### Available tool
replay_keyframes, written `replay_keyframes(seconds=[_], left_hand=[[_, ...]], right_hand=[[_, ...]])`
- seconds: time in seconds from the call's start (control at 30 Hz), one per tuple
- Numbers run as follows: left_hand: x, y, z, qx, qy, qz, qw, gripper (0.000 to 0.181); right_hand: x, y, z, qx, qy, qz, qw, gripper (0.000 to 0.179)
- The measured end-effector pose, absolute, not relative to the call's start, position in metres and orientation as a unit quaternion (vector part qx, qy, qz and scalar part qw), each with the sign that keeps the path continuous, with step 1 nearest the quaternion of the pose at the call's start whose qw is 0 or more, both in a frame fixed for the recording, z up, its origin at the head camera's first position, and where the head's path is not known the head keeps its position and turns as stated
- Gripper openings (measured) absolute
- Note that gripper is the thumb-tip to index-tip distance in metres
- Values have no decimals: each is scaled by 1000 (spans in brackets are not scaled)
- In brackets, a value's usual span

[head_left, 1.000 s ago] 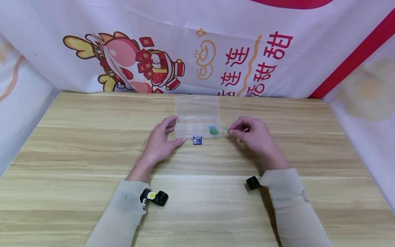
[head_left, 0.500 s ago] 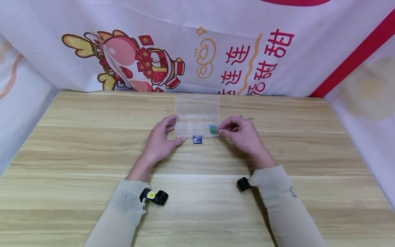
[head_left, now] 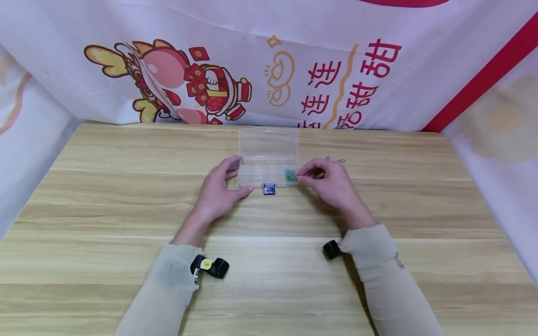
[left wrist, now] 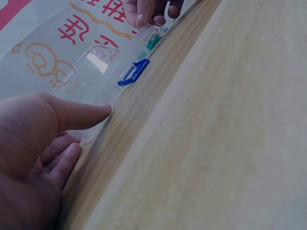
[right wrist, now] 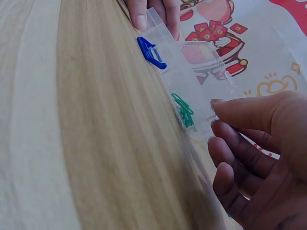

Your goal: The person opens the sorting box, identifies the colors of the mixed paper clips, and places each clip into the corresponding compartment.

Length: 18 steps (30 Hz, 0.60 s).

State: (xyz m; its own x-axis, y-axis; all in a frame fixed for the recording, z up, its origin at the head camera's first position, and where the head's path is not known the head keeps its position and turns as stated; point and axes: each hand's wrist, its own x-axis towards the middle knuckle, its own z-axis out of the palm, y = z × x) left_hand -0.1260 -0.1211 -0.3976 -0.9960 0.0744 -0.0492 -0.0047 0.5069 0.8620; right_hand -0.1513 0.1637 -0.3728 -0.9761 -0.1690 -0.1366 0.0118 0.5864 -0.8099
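Note:
A clear plastic compartment box [head_left: 262, 179] stands on the table with its lid [head_left: 269, 143] raised at the back. Its blue latch [head_left: 269, 189] hangs at the front. Green paper clips [right wrist: 183, 110] lie in the rightmost front compartment, and something light blue [head_left: 290, 172] shows just behind them. My left hand [head_left: 220, 189] grips the box's left end, thumb at the front and fingers behind. At the other end, the thumb and index finger of my right hand [head_left: 329, 182] pinch at the end wall; no clip shows between them.
Behind my right hand, a blue paper clip [head_left: 328, 158] and a green paper clip [head_left: 341, 161] lie on the wooden table [head_left: 269, 280]. A printed cloth [head_left: 269, 65] hangs along the table's back edge, close behind the raised lid.
My right hand has moved left to the box's end. The green paper clip it pinched a second ago no longer shows in its fingers. My left hand has stayed put.

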Motion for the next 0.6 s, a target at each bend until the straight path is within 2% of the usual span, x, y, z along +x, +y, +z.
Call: replay_keyframes(seconds=[0.33, 0.6], left_hand=[[-126, -121, -398, 22, 869, 493, 38, 77], [-126, -121, -398, 22, 868, 494, 39, 77]], right_hand=[[-153, 171, -373, -39, 883, -457, 95, 12], [-158, 199, -375, -10, 876, -476, 78, 19]])
